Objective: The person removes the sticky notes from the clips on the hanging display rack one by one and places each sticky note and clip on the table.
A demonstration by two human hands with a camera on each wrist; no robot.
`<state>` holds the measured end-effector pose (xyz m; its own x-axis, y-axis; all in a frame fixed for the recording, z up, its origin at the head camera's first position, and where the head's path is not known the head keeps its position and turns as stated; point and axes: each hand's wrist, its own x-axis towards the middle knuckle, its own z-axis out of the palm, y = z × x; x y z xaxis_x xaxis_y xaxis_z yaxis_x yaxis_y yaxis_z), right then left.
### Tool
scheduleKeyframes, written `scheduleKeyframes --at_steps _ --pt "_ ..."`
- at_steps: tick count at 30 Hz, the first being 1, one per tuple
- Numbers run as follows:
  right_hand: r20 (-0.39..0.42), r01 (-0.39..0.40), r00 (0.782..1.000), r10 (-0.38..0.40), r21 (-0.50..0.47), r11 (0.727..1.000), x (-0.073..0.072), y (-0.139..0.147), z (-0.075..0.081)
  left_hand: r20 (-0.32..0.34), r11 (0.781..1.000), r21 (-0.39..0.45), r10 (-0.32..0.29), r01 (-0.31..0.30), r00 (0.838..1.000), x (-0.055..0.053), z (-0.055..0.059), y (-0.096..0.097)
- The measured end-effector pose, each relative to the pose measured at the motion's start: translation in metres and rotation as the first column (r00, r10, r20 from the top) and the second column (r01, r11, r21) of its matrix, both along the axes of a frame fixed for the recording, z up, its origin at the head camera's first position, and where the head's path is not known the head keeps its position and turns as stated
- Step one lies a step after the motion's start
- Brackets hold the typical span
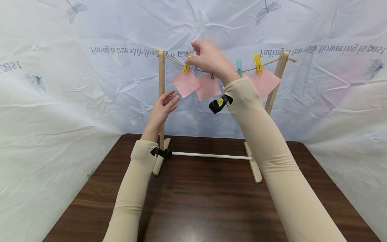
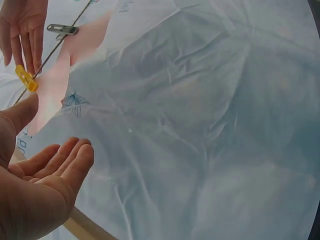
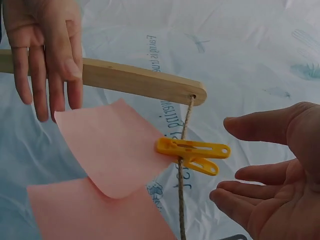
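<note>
Reads "Fading is true while flowering is past" in grey, thin-stroked, flipped lettering [image 1: 325, 49] across the crinkled, pale-blue sheet [image 1: 139, 84] at the back, right of centre; repeats at left, broken by a straight, pale wooden post [image 1: 161, 74]. Shows "past" on the crinkled, white side sheet [image 1: 45, 144]. Runs sideways, partly legible, in the right wrist view.

The table [image 1: 193, 208] is made of dark wood, and light is thrown back by its glossy top. The posts [image 3: 142, 82] are made of pale, smooth, matt wood. The string [image 3: 182, 200] is twisted from rough threads. The yellow pegs [image 3: 202, 151] are made of smooth plastic, and the grey peg [image 2: 62, 29] seems made of metal. Smooth, matt paper is seen in the pink squares [image 3: 112, 147]. The sheet [image 2: 200, 125] is creased and a bit shiny. The sleeves [image 1: 275, 158] are made of matt, stretchy-looking cloth.
</note>
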<state>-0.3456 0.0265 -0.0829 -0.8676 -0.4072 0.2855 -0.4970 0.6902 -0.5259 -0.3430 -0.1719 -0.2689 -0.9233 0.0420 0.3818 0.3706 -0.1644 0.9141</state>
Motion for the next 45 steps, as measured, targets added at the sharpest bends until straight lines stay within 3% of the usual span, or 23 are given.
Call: scheduleKeyframes --at_steps 8,19,28,36,45 --pt "0.046 0.017 0.999 -0.019 0.029 0.999 0.001 -0.004 -0.01 0.002 0.995 0.092 -0.025 0.024 1.0 -0.008 -0.002 0.016" --pt "0.014 -0.007 1.0 0.008 -0.057 0.998 -0.007 -0.002 -0.022 -0.047 0.984 0.179 0.029 -0.021 0.998 -0.008 -0.001 0.031" --pt "0.069 0.022 0.998 -0.012 -0.148 0.989 -0.011 -0.002 -0.027 -0.057 0.975 0.222 0.033 -0.019 0.998 -0.005 -0.008 0.03" --pt "0.051 -0.002 0.999 0.012 -0.191 0.982 -0.012 -0.002 -0.033 -0.044 0.972 0.233 0.043 -0.031 0.998 -0.004 -0.014 0.025" --pt "0.01 -0.047 0.999 0.05 -0.218 0.975 -0.012 -0.005 -0.035 -0.045 0.969 0.233 0.092 -0.079 0.995 -0.004 -0.012 0.021"
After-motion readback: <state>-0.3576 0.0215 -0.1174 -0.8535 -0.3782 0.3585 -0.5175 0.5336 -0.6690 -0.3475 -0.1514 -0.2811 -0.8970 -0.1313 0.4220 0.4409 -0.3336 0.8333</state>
